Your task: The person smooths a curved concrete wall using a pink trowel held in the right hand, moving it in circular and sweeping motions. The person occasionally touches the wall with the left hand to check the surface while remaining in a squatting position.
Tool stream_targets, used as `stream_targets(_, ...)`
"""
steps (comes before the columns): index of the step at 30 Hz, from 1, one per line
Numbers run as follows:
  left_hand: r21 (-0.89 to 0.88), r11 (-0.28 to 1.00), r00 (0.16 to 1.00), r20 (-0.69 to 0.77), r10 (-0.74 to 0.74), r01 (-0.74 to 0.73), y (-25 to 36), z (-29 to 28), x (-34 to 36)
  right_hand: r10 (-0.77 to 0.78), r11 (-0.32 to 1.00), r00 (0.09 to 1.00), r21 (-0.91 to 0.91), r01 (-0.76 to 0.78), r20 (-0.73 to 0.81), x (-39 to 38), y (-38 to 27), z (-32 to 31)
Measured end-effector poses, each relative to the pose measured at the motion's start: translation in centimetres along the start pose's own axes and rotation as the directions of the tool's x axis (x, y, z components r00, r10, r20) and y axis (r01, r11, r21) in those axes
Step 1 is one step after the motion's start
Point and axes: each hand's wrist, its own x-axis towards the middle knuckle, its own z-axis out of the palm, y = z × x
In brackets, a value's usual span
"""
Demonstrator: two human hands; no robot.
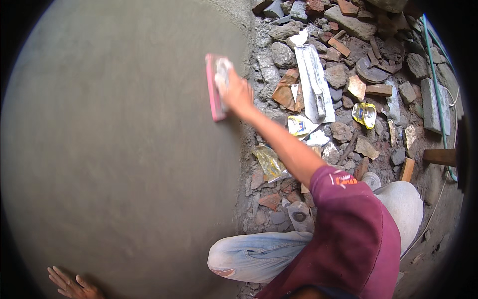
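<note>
Smooth grey cement plaster (124,139) fills the left and middle of the view. My right hand (236,94), at the end of an outstretched arm, grips a plastering float (215,94) with a pink edge. The float lies against the plaster close to its right border, its handle mostly covered by my fingers. Down at the lower left, my left hand (74,285) rests by the plaster surface, fingers stretched out and nothing in it. Its wrist is cut off by the picture's edge.
Right of the plaster lies rubble of stones and broken brick (336,74). On it are a long pale metal trowel (313,84), yellow-and-white packets (364,115) and a crumpled clear wrapper (271,162). A green hose (437,94) runs down the far right. My bent knee (224,256) is beside the plaster.
</note>
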Motion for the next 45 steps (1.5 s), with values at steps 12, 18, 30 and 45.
stream_targets(12, 0.008, 0.999, 0.998, -0.037, -0.042, 0.043, 1.2, 0.0, 0.9, 0.013, 0.999, 0.998, 0.045, -0.010, -0.054, 6.1, 3.3, 0.5)
stream_targets(18, 0.008, 1.000, 0.999, -0.036, 0.009, -0.009, -0.3, 1.2, -0.3, -0.178, 0.979, 0.984, 0.102, 0.177, -0.001, -14.9, 5.0, 3.5)
stream_targets(30, 0.029, 0.998, 0.998, -0.048, -0.048, 0.050, 0.5, 1.0, 0.6, 0.086, 0.995, 0.979, 0.070, -0.075, -0.184, 16.0, 4.5, -2.9)
stream_targets(45, 0.043, 0.999, 0.997, -0.082, -0.014, 0.018, 0.9, 0.5, 1.2, 0.049, 0.998, 0.977, -0.037, -0.058, -0.210, 18.6, -1.3, -5.2)
